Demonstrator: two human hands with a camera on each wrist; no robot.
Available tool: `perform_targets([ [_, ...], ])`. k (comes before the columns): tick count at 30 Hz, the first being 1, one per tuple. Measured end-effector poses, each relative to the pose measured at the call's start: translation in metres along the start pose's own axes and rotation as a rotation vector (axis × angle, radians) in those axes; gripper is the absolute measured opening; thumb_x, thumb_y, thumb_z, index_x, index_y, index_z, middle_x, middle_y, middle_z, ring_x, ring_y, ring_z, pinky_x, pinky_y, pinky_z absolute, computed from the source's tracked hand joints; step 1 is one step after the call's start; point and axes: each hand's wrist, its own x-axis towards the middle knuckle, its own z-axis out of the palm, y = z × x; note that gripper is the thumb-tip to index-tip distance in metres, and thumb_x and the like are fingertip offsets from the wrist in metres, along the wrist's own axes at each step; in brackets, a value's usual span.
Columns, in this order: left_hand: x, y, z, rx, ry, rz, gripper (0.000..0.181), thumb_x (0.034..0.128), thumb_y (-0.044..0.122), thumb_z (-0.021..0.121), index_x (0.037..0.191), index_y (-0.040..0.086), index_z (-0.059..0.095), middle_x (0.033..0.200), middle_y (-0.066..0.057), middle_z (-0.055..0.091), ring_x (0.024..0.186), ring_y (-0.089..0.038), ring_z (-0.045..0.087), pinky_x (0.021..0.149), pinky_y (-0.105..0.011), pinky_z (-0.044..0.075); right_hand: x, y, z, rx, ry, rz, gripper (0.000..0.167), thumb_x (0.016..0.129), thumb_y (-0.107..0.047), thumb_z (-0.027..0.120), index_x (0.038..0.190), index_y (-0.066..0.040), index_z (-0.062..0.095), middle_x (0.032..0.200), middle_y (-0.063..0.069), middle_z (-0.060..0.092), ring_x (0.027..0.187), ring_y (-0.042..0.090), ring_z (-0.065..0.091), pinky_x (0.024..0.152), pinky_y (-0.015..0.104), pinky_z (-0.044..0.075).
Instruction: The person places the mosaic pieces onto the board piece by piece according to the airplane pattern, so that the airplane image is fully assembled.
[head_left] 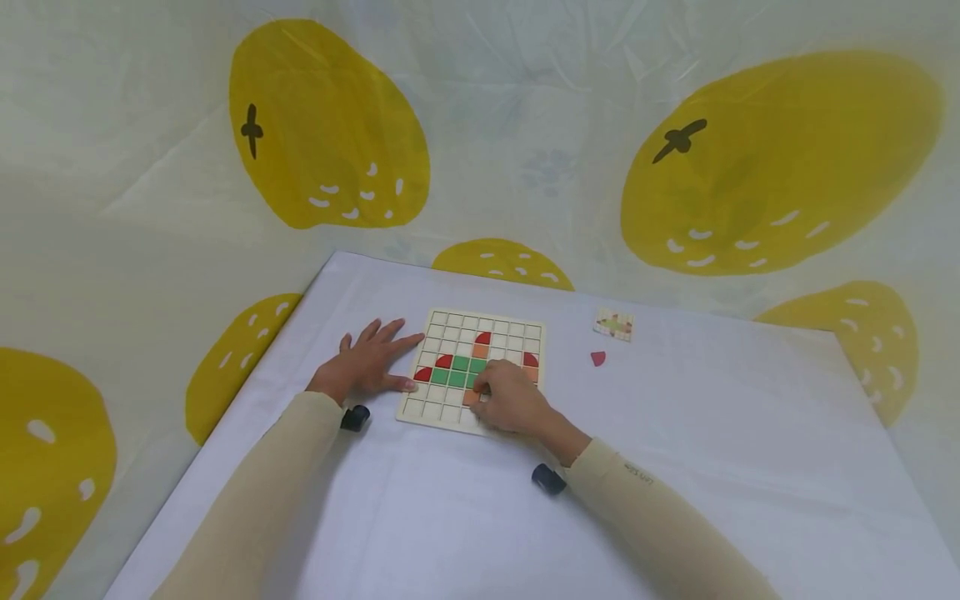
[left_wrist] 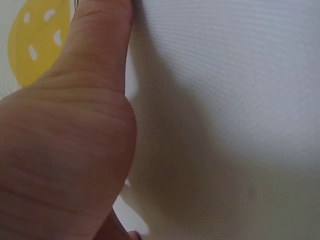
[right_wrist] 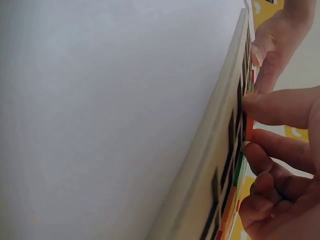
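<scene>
A pale grid board point(head_left: 423, 410) lies on the table with green tiles point(head_left: 457, 378), red quarter-round tiles point(head_left: 423, 374) and orange tiles point(head_left: 481, 351) in its cells. With fingers spread, my left hand point(head_left: 365, 360) rests at the board's left edge, fingertips touching the rim. My right hand point(head_left: 513, 398) is over the lower middle of the board. Its thumb and fingers pinch an orange tile point(right_wrist: 249, 126) at a cell, as the right wrist view shows. This hand hides part of the board's right half in the head view.
A loose red quarter-round tile point(head_left: 597, 358) lies right of the board. Behind it is a small pattern card point(head_left: 614, 325). White cloth covers the table point(head_left: 720, 467), and a lemon-printed curtain point(head_left: 525, 125) hangs around the far and left sides.
</scene>
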Motion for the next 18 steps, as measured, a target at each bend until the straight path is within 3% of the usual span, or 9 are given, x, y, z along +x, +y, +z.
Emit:
perform_targets([
  [7,-0.002,0.002,0.0,0.017,0.009,0.004,0.096,0.0859,0.068,0.072,0.164,0.049,0.019,0.179,-0.003,0.005,0.163,-0.046,0.002,0.12,-0.082,0.01,0.0,0.0,0.002,-0.002,-0.014,0.036,0.023,0.09,-0.026,0.082,0.109,-0.014,0.082,0.101,-0.003,0.071,0.095,0.015,0.058,0.085,0.031,0.055],
  [13,-0.003,0.003,0.0,0.025,0.016,0.011,0.096,0.0864,0.068,0.072,0.164,0.048,0.02,0.179,-0.004,0.006,0.163,-0.046,0.003,0.12,-0.082,0.01,-0.004,0.005,-0.002,0.096,-0.015,0.045,0.027,0.091,-0.025,0.081,0.116,-0.015,0.08,0.107,-0.004,0.071,0.1,0.015,0.061,0.091,0.034,0.057],
  [18,-0.002,0.001,0.001,0.024,0.009,0.012,0.096,0.087,0.068,0.071,0.164,0.048,0.018,0.179,-0.003,0.005,0.163,-0.045,0.001,0.121,-0.081,0.01,-0.007,0.019,-0.013,0.179,0.022,0.041,0.025,0.092,-0.021,0.08,0.116,-0.014,0.079,0.103,-0.003,0.07,0.097,0.017,0.059,0.087,0.032,0.055],
])
